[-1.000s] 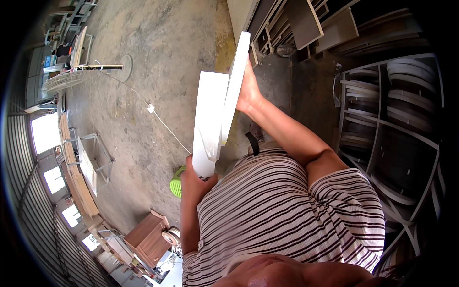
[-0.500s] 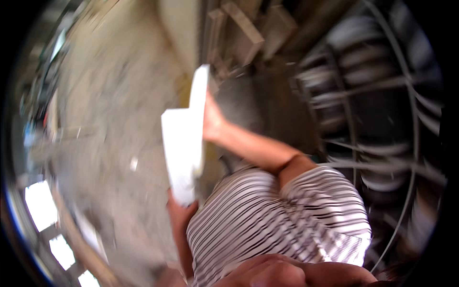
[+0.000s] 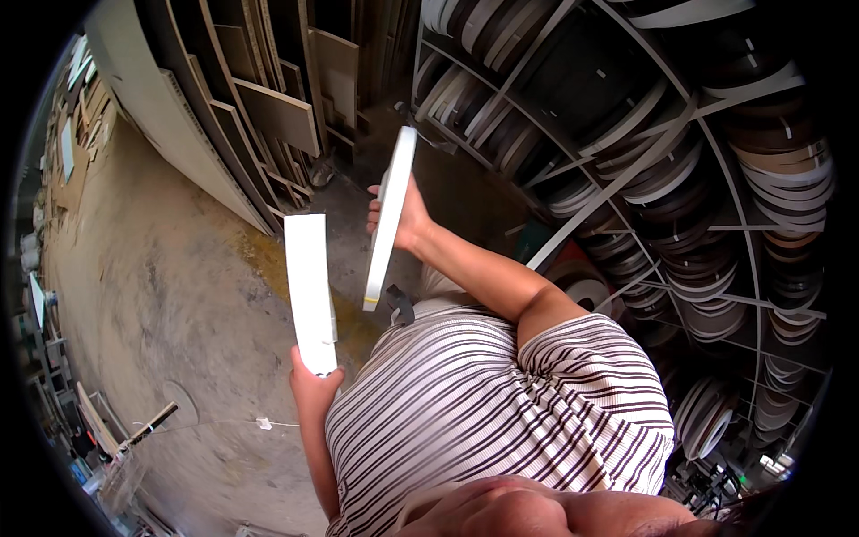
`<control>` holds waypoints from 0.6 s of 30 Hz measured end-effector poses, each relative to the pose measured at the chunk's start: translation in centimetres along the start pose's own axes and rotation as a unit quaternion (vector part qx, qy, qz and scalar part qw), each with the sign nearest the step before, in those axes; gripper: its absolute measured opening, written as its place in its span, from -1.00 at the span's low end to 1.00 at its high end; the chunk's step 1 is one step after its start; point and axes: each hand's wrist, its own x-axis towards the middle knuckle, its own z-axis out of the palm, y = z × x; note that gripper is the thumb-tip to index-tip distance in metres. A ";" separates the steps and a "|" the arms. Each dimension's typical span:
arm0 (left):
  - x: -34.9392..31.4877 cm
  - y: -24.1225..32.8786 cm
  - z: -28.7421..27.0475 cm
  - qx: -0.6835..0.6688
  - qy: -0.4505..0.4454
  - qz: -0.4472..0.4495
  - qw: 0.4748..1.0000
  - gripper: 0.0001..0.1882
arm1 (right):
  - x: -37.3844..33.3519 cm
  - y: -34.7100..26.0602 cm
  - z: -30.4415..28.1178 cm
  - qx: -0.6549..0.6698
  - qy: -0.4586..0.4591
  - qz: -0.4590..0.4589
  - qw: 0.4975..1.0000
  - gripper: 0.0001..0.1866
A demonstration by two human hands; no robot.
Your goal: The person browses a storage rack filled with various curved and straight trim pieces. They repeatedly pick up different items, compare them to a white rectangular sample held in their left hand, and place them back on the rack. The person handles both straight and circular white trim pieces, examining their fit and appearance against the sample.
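My left hand (image 3: 314, 387), low in the middle, is closed round the lower end of a narrow white board (image 3: 309, 277), which stands upright in it. A small clear or whitish piece sticks out at the board's right side. Farther up and to the right, my right hand (image 3: 412, 217) grips a roll of white edge banding (image 3: 388, 237), seen almost edge-on, with a yellow mark at its lower end. My fingers wrap round to the roll's left side. The board and the roll are apart, with a gap between them.
A metal rack (image 3: 707, 134) packed with rolls of edge banding fills the right side. Brown and grey panels (image 3: 277, 116) stand upright at the far middle. Under me lies a stained concrete floor (image 3: 170, 295) with a worn yellow line; offcuts lie along the left edge.
The board and the roll, overlapping before, have come apart, the roll slightly to the right and the board to the left. My view has turned, and the blur is gone.
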 end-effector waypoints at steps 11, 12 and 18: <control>9.4 1.9 6.4 0.086 -0.107 -0.043 0.990 -0.25 | 12.1 -10.9 -11.0 0.072 -0.015 -0.023 0.997 -0.52; 10.5 2.6 7.1 0.094 -0.107 -0.069 0.987 -0.25 | 14.2 -11.9 -11.6 0.080 -0.028 -0.020 0.996 -0.53; 16.4 5.8 10.5 0.041 -0.086 -0.188 0.978 -0.29 | 30.6 -19.2 -15.7 0.101 -0.201 -0.034 0.974 -0.57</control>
